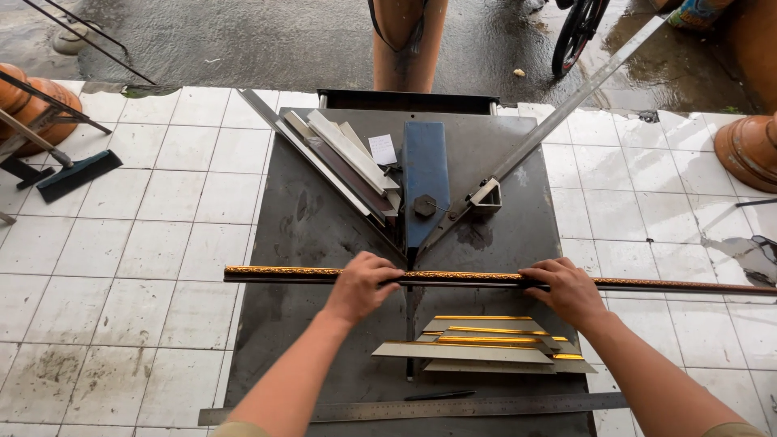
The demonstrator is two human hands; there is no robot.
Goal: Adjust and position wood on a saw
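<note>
Both forearms reach away from the camera over a dark metal work table (324, 235). The left hand (362, 285) lies palm down with its fingers curled over a long gold-patterned moulding strip (461, 277), gripping it near the table's middle; the right hand (569, 290) grips the same strip further right, fingers wrapped over its far edge. The strip lies straight across the table from left to right, overhanging both sides, just near of the point where two metal guide rails (558, 117) meet in a V. A blue blade housing (426, 178) sits in that V, with a black knob (426, 205) at its near end. On the far left of the V rests a stack of pale offcut strips (348, 154) and a small white paper slip (383, 149). Near of the hands, a pile of short mitred pieces (486, 344) with gold edges lies on the table, and at the near edge a steel ruler (453, 407) with a black pencil (441, 396) just beside it. The table stands on white floor tiles (146, 267); wet concrete (267, 40) lies beyond. A squeegee (77, 174) rests far left, clay pots (749, 146) stand at the right, and a bicycle wheel (576, 32) shows far off.
</note>
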